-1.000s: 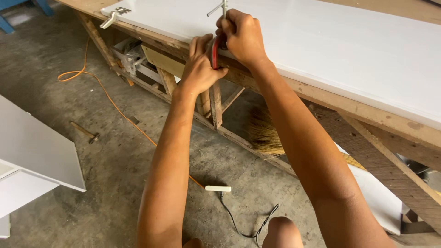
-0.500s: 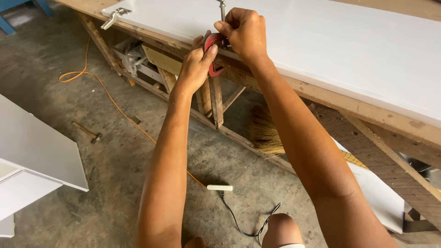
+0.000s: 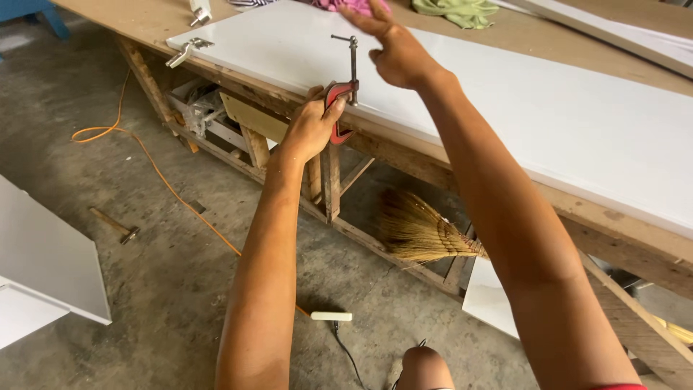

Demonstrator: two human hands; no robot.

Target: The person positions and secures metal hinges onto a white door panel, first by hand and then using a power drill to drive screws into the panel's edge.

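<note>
A worker steadies a red C-clamp (image 3: pixel 339 108) on the near edge of a long wooden workbench (image 3: pixel 404 148), where it bites over a white painted panel (image 3: pixel 548 108) lying flat on the bench top. The left hand (image 3: pixel 310 130) is closed around the clamp's red frame just below the bench edge, thumb up against the casting. The right hand (image 3: pixel 393 50) hangs above the panel just beside the clamp's steel screw (image 3: pixel 353 68), fingers loosely spread and gripping nothing; its fingertips stand near the crossbar handle at the screw's top but apart from it.

Whether the screw is tight cannot be told from this view. If it is slack, the clamp rests on the left hand's grip alone, and a loosened hold could let it swing off the bench edge and drop toward the concrete floor. Overturning the screw is the opposite risk: whatever bears on the panel could dent or chip the white finish. A second, silvery clamp (image 3: pixel 186 53) sits farther along the same panel edge, to the left of the red one.

Under the bench, right of the clamp, lies a straw broom (image 3: pixel 419 231); an orange cord (image 3: pixel 155 173) trails across the floor to the left, past a hammer (image 3: pixel 115 225). Cord and hammer could both trip the worker.
</note>
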